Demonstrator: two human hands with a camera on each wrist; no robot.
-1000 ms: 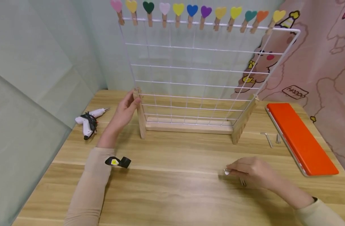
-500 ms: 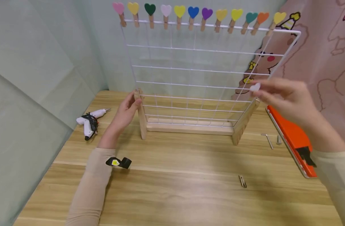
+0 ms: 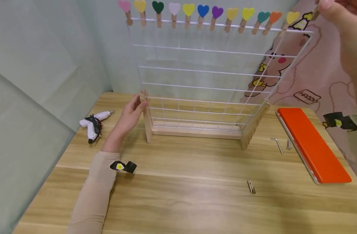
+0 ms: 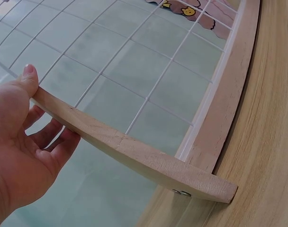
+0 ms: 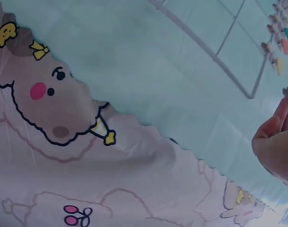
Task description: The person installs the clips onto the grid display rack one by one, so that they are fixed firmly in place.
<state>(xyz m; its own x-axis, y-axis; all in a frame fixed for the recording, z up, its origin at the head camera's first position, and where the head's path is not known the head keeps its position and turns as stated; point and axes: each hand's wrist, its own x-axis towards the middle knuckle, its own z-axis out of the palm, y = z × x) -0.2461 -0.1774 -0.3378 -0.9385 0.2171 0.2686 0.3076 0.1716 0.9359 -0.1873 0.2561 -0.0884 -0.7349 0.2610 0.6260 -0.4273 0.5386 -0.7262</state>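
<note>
My left hand [image 3: 130, 113] grips the upper end of the wooden left leg [image 3: 147, 126] of a white wire grid rack [image 3: 302, 31]. In the left wrist view its thumb lies on the near face of that leg [image 4: 134, 151], with the fingers behind. Up beyond the rack's top right corner, my right hand [image 3: 346, 26] pinches a wooden clothespin [image 3: 315, 13]; the frame edge cuts off its upper end. The right wrist view shows the pinching hand [image 5: 279, 149] apart from the grid. Several heart-topped clothespins [image 3: 203, 16] stand clipped along the top rail.
One small clothespin [image 3: 251, 187] lies on the wooden table [image 3: 178, 195]. A hex key [image 3: 277, 145] and a bolt [image 3: 288, 144] lie beside an orange-red case [image 3: 312, 144] at right. A white glue gun [image 3: 92, 126] with wrapped black cord lies at left.
My right hand has risen from the tabletop, past the rack's right side, to above its top right corner, carrying a pale heart-topped clothespin. My left hand stays on the leg.
</note>
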